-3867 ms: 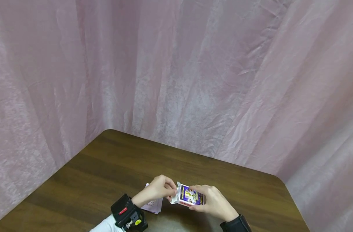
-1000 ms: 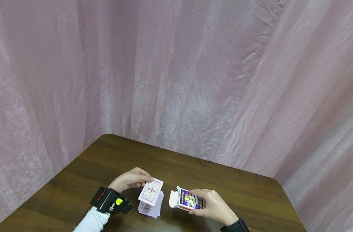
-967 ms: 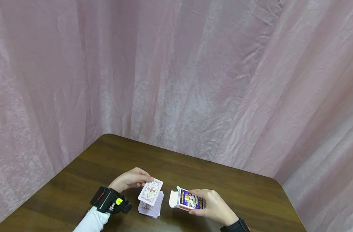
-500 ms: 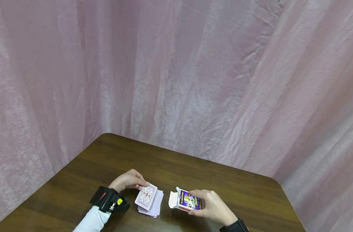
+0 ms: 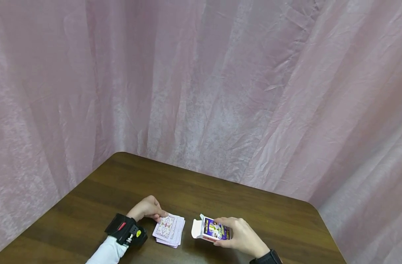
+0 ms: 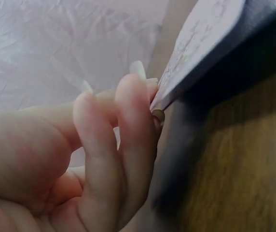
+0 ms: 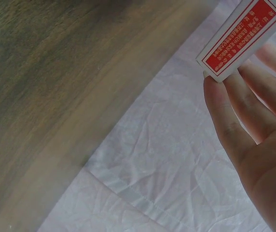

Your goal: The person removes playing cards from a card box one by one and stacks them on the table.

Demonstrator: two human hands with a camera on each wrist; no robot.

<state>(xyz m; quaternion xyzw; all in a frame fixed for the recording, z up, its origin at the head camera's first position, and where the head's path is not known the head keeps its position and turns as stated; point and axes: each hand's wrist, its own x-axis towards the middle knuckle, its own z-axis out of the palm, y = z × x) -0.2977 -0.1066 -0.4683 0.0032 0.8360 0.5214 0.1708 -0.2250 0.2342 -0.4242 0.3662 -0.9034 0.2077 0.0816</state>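
Observation:
In the head view my left hand (image 5: 146,208) pinches the upper corner of a patterned playing card (image 5: 165,226), which lies on or just above a loose pile of cards (image 5: 178,232). The left wrist view shows the card's corner (image 6: 196,53) between thumb and fingers, its edge tilted. To the right, my right hand (image 5: 241,234) grips a purple and white card box (image 5: 215,228) by its closed end. The box's white flap (image 5: 196,228) stands out toward the pile. A red printed side of the box (image 7: 244,38) shows in the right wrist view. The box's inside is hidden.
The pile lies on a dark brown wooden table (image 5: 194,190). A pink curtain (image 5: 201,91) hangs behind the table's far edge and along its sides. Black wrist cameras sit on both wrists, the left one (image 5: 125,229) close to the pile.
My left hand has gone from the box's mouth to the pile, bringing a card over and lowering it onto the pile's left side. The right hand stays round the box.

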